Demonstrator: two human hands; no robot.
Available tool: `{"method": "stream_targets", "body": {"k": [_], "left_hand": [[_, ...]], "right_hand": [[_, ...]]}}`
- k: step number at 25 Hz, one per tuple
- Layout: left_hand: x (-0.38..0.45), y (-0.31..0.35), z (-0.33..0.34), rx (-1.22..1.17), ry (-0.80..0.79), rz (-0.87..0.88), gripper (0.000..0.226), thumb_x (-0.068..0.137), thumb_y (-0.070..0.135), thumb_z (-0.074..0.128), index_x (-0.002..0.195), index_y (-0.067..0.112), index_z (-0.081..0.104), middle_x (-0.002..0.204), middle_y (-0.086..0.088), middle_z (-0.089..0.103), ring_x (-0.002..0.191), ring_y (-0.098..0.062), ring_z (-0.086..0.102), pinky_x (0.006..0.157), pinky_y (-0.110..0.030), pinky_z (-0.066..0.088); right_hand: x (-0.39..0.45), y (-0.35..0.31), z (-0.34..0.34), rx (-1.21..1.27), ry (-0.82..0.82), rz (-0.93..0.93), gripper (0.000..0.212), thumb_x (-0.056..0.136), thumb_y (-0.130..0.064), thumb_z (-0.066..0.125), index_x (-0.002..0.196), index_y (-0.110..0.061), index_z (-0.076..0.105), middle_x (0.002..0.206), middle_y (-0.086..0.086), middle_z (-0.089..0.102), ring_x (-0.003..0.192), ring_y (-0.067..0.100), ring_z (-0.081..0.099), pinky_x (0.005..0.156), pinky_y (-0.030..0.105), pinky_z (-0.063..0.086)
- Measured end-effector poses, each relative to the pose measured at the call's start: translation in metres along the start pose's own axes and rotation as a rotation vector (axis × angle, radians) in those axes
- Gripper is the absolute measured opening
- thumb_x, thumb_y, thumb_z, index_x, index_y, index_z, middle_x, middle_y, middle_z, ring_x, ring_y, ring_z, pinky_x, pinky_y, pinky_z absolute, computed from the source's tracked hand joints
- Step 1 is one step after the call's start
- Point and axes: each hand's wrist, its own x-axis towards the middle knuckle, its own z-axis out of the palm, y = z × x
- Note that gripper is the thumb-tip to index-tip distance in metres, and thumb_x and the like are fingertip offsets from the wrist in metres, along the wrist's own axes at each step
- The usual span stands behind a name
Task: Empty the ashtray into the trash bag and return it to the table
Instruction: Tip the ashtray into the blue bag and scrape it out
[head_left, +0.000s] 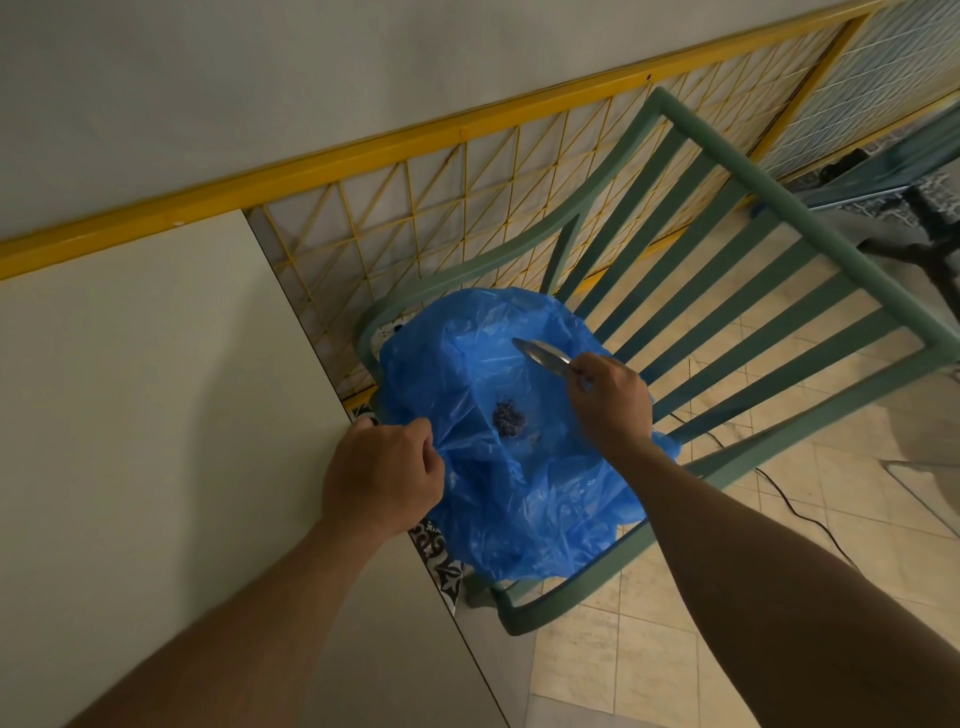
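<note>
Ash (508, 419) is lying in a dark heap inside a blue trash bag (519, 499) that is sagging over the seat of a green slatted chair (737, 291), while a person is standing over it beside a pale table (156, 415). The right hand (613, 400) is pinching a shallow metal ashtray (543, 356) by its near rim, fingers closed on it, and is holding it tipped steeply on edge above the bag's opening. The left hand (382, 475) is gripping a fold of the bag's near edge, fingers bunched tight on the thin plastic, right at the table's corner. Emptying appears to be largely done, with the return to the table not yet made. Risks are looking plain enough: the ashtray is being held only at its rim, so a jolt could be dropping it into the bag; the soft plastic could be slipping from the left hand's pinch and folding shut, or sliding off the seat and spilling ash onto the tiled floor (727, 597); any dust clinging to the ashtray could be drifting onto the table during the carry back.
</note>
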Motion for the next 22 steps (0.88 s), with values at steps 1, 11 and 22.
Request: {"method": "stream_targets", "body": {"k": [1,11,22], "left_hand": [[0.0,0.0,0.0,0.002,-0.001,0.002,0.016,0.087,0.033,0.051,0.076,0.024,0.058,0.053,0.009,0.056,0.046,-0.007,0.039,0.065,-0.029,0.034],[0.0,0.0,0.001,0.002,-0.018,0.014,0.017,0.087,0.035,0.048,0.075,0.025,0.057,0.05,0.01,0.051,0.045,-0.007,0.043,0.066,-0.029,0.035],[0.0,-0.001,0.001,-0.008,-0.025,0.008,0.018,0.088,0.033,0.048,0.076,0.023,0.057,0.048,0.01,0.048,0.044,-0.005,0.037,0.069,-0.03,0.039]], "right_hand": [[0.001,-0.001,-0.001,0.008,0.018,-0.005,0.014,0.092,-0.016,0.06,0.081,-0.014,0.068,0.07,0.001,0.061,0.057,0.022,0.055,0.048,0.023,0.031],[0.0,0.002,-0.001,-0.026,0.058,-0.022,0.014,0.093,-0.018,0.059,0.082,-0.014,0.067,0.068,0.001,0.06,0.052,0.022,0.053,0.049,0.028,0.039],[-0.004,0.005,-0.003,-0.053,0.101,0.018,0.014,0.091,-0.017,0.061,0.08,-0.016,0.068,0.064,0.0,0.059,0.051,0.022,0.053,0.055,0.027,0.036]]}}
